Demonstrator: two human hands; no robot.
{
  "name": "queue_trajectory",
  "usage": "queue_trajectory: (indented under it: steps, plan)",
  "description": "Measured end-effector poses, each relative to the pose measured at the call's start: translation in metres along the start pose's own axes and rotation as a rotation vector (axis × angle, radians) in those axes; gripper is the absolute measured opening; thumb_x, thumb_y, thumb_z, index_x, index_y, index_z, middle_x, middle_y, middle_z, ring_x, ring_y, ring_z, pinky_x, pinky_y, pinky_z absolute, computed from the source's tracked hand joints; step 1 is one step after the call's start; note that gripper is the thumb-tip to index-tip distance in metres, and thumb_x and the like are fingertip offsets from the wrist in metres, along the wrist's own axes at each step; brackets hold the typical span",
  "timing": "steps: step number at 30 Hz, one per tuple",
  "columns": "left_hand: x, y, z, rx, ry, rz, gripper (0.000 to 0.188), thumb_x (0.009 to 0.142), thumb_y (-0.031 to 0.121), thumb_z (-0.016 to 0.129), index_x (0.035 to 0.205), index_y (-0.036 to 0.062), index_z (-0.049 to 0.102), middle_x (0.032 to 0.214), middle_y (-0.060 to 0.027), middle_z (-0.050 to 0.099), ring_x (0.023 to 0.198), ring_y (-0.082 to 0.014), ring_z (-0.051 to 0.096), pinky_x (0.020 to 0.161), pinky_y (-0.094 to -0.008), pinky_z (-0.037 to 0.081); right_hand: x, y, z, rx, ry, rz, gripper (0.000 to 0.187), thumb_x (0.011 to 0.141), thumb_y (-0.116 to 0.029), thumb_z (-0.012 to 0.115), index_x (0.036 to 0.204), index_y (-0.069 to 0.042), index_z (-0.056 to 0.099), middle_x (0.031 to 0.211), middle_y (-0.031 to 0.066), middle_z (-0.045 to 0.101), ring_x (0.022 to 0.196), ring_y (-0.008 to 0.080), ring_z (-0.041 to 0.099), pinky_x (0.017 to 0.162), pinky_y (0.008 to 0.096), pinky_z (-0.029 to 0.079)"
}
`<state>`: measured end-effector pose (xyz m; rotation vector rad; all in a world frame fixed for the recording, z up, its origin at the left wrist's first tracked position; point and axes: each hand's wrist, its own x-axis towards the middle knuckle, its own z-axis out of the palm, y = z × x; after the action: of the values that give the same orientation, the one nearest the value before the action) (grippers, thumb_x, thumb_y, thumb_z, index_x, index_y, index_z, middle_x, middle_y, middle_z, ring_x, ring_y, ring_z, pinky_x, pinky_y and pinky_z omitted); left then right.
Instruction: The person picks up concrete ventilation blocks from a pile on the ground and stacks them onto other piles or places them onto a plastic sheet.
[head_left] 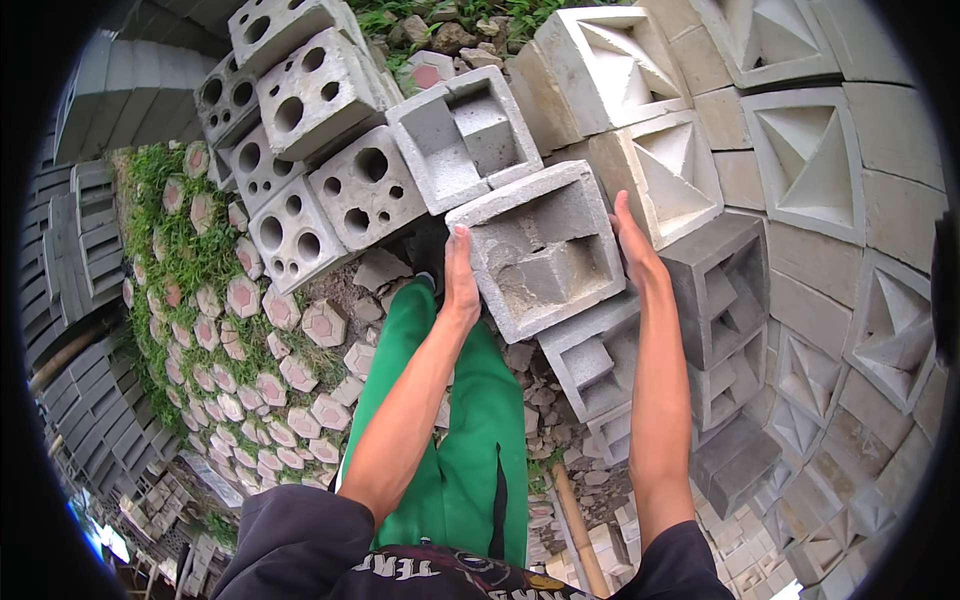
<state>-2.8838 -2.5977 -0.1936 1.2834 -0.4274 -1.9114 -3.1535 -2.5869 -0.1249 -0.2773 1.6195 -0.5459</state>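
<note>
Between my two palms is a grey square concrete block (535, 315) with recessed hollows in its face. My left hand (460, 275) presses flat along its left side, fingers pointing away from me. On its right side, my right hand (636, 245) lies with the fingers stretched upward; part of the palm is hidden by the angle. Just beyond it sits a similar hollow block (425, 150), touching or nearly touching the far edge. More recessed blocks (600, 368) are stacked below and to the right of the held one.
Blocks with round holes (370, 190) are piled at the far left. Pale blocks with triangular recesses (805, 150) form a tall stack on the right. Hexagonal pavers (282, 308) with grass between them cover the ground at left. A wooden pole (580, 530) lies near my right leg.
</note>
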Motion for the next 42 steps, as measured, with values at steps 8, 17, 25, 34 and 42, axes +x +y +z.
queue_trajectory:
  steps: [8,17,25,34,42]
  plan:
    - [-0.027,0.032,0.016,0.067,0.232,-0.062,0.102,0.073,0.072,0.063,0.128,-0.0105,0.043,0.12,-0.0197,0.054,0.111,-0.024,0.052,0.095,-0.0343,0.04,0.002,0.007,0.013,0.086,0.006,-0.071,0.048,0.096,-0.038,0.039,0.129,-0.005,0.053,0.119,0.0088,0.061,0.107,0.0233,0.059,0.093,0.0364,0.046]
    - [-0.173,0.066,-0.152,-0.477,0.055,0.108,0.072,0.087,0.056,0.057,0.126,-0.0032,0.047,0.119,-0.0127,0.054,0.113,-0.0186,0.049,0.099,-0.0327,0.036,-0.11,0.036,0.187,-0.025,-0.093,-0.249,0.056,0.097,-0.043,0.043,0.141,-0.008,0.041,0.136,0.0098,0.05,0.123,0.0267,0.048,0.105,0.0397,0.037]
    - [-0.362,0.137,-0.4,-0.315,0.512,0.056,0.076,0.088,0.055,0.056,0.132,-0.0042,0.04,0.125,-0.0142,0.051,0.117,-0.021,0.046,0.101,-0.0342,0.034,-0.178,0.181,0.459,-0.011,-0.406,-0.074,0.056,0.097,-0.042,0.043,0.141,-0.008,0.041,0.137,0.0098,0.049,0.123,0.0271,0.048,0.106,0.0409,0.036]
    - [-0.574,0.221,-0.605,-0.657,0.902,0.789,0.057,0.101,0.048,0.035,0.129,-0.0003,0.048,0.113,-0.0059,0.058,0.102,-0.0146,0.053,0.093,-0.0295,0.04,-0.264,0.182,0.803,-0.414,-1.141,-0.144,0.052,0.098,-0.036,0.043,0.137,-0.002,0.043,0.13,0.0118,0.054,0.118,0.0247,0.051,0.102,0.0411,0.039]
    - [-0.657,0.275,-0.708,-0.861,1.366,0.927,0.041,0.102,0.036,0.038,0.11,0.0011,0.058,0.1,-0.0047,0.058,0.09,-0.013,0.05,0.084,-0.0293,0.041,-0.348,0.189,1.042,-0.772,-1.438,-0.122,0.058,0.102,-0.048,0.029,0.135,-0.003,0.045,0.125,0.0084,0.056,0.112,0.0191,0.054,0.097,0.0361,0.042]
